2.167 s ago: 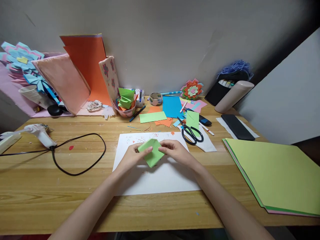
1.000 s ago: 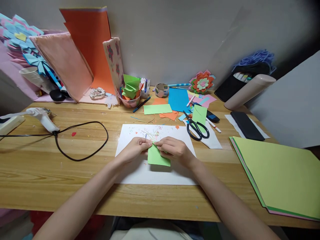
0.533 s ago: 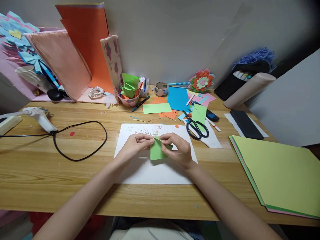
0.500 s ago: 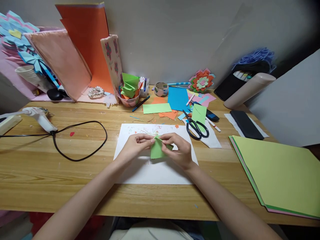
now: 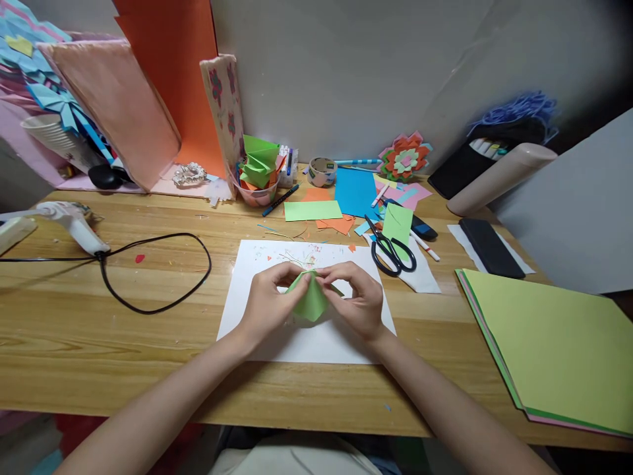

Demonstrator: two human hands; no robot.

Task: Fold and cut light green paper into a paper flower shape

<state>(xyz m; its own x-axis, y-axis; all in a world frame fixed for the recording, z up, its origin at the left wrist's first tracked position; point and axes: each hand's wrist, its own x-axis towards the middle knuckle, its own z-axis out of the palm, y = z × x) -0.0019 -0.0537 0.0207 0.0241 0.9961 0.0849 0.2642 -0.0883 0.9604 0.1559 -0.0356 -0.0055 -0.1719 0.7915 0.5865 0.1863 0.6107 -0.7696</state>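
Between both hands is a small piece of light green paper (image 5: 311,302), folded and pinched at its top edge. My left hand (image 5: 270,297) grips its left side between thumb and fingers. From the right, my right hand (image 5: 357,298) pinches the same paper near the top, and a narrow green tip sticks out under its fingers. Beneath the hands lies a white sheet (image 5: 316,346) with small coloured marks and thin paper scraps near its far edge. The fold's far side is hidden by the fingers.
Black-handled scissors (image 5: 394,254) lie right of the white sheet, by green strips and pens. A white glue gun (image 5: 82,227) with a looped black cord (image 5: 210,264) is at left. Stacked coloured paper (image 5: 554,343) lies at right. A tape roll (image 5: 322,172) stands behind.
The green paper has turned from a flat square outline to a pointed, cone-like shape. My left hand has shifted slightly and its thumb presses the paper's left side. The view has tilted slightly.
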